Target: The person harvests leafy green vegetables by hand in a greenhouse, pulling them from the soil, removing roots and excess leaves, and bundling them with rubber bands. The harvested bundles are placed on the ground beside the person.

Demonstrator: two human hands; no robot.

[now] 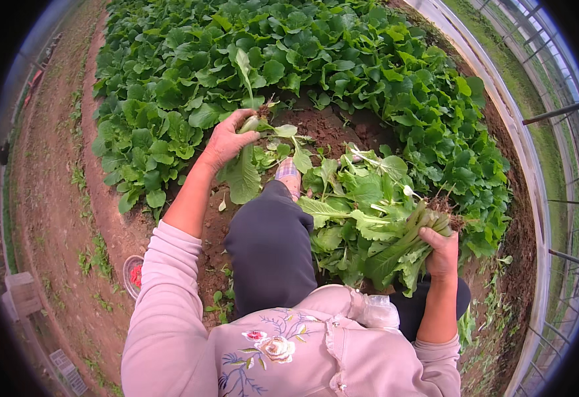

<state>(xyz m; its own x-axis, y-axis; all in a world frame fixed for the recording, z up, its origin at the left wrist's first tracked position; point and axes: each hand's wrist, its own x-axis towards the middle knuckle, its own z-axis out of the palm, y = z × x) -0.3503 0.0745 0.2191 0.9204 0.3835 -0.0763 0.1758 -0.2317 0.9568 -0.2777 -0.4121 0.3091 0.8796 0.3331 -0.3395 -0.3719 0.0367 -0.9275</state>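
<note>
My left hand (232,134) grips a leafy green plant (249,124) by its pale stem base, with the soil-caked roots pointing right and one leaf standing up. Off to the right, my right hand (440,250) is closed around a bunch of leafy greens (408,243); its roots stick out at the upper right and its leaves hang down to the left. Beneath and left of that bunch lies a heap of uprooted greens (354,193) on the ground. One shoe (288,173) in a checked pattern shows between the left plant and the heap.
A dense bed of growing greens (289,39) curves around the front. Bare reddish soil (324,124) lies ahead of the shoe. At left are a dirt path (56,173) and a round container (133,275) with red contents. A pale curb (527,164) and metal greenhouse bars (559,113) run along the right.
</note>
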